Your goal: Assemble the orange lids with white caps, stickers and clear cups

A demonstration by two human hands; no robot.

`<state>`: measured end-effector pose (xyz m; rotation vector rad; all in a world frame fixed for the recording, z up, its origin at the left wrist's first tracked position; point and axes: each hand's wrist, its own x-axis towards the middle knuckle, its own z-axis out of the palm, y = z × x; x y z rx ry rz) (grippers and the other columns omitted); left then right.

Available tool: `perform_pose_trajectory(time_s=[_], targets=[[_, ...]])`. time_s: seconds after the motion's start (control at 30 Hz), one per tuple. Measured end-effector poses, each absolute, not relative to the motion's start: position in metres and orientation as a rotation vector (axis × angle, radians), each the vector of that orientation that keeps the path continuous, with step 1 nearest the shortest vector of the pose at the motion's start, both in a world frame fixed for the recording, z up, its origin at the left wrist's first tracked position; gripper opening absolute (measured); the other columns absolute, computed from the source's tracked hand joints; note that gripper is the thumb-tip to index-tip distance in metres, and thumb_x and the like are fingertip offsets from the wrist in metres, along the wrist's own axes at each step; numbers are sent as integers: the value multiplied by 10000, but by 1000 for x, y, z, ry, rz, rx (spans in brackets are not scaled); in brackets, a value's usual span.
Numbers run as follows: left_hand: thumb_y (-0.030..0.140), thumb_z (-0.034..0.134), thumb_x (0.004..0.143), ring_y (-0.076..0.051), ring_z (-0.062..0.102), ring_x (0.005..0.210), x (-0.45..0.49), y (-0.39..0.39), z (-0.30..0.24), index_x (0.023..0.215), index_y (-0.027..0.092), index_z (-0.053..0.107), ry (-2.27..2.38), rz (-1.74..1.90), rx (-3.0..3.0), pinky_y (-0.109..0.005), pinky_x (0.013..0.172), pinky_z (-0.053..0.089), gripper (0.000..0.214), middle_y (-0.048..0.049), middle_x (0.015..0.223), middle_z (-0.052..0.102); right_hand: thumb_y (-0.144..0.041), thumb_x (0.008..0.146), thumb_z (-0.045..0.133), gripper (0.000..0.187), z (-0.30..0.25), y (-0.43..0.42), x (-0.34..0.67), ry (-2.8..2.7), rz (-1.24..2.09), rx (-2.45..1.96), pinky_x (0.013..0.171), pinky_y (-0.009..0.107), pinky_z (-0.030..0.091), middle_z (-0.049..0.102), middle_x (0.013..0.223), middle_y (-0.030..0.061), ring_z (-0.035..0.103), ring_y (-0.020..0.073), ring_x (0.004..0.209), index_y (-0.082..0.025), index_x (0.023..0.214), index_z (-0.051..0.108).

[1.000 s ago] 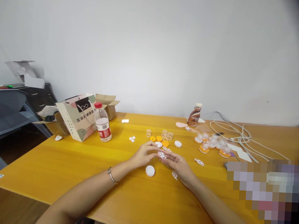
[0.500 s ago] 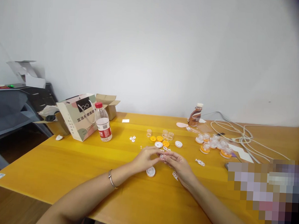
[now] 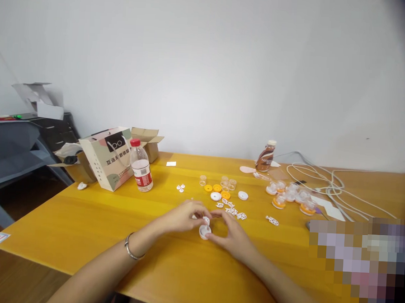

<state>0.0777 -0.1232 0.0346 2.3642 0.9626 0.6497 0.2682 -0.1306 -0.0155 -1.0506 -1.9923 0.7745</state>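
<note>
Both my hands meet over a round white cap (image 3: pixel 204 232) that lies on the yellow table (image 3: pixel 83 226). My left hand (image 3: pixel 182 216), with a metal bangle on its wrist, pinches a small white piece just above the cap. My right hand (image 3: pixel 230 232) has its fingers curled against the cap's right side. Several small white cut-out pieces (image 3: pixel 233 212) lie just beyond my fingers. Further back sit yellow caps (image 3: pixel 216 188), white caps (image 3: pixel 242 195) and little clear cups (image 3: pixel 227 182).
A water bottle with a red cap (image 3: pixel 140 166), a paper bag (image 3: pixel 109 158) and a cardboard box (image 3: pixel 149 139) stand at the back left. A brown drink bottle (image 3: pixel 265 155), a cluster of assembled clear-and-orange pieces (image 3: pixel 290 194) and white cables (image 3: pixel 329 185) lie at the back right.
Both hands have dropped toward me, from above the loose white pieces down onto the white cap. The patterned white pieces that were under my hands now lie uncovered on the table.
</note>
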Motion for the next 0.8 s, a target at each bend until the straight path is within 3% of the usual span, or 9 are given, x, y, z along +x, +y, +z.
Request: perform_pose_trajectory(time_s=[0.33,0.6,0.73,0.8], targets=[[201,532,787,-131,569,757,79,-126,24,856,147,583,939,530,2500,-208,702,407,101,-29,813,630,-302,605,692,434,-23,-130,264,-2140,804,-1080,828,352,385,598,1011,39,524,234,971,-232,998,522],[174,515,783,-134,570,750,84,-133,29,803,145,590,940,476,2546,-205,690,409,82,-45,816,631,-230,688,594,276,-19,-135,260,-2093,856,-995,793,319,409,619,930,24,558,200,888,-228,953,516],[259,571,756,-121,585,708,79,-105,29,848,151,600,820,428,2415,-191,650,435,145,-29,794,646,-205,663,596,242,-23,-132,261,-2083,801,-1017,749,313,424,620,889,28,563,203,825,-215,899,545],[302,547,771,-129,587,706,77,-78,28,872,155,601,979,613,2365,-209,647,452,186,-28,797,647,-194,654,593,217,-26,-130,262,-2097,767,-1036,743,318,425,618,852,26,561,207,809,-211,868,562]])
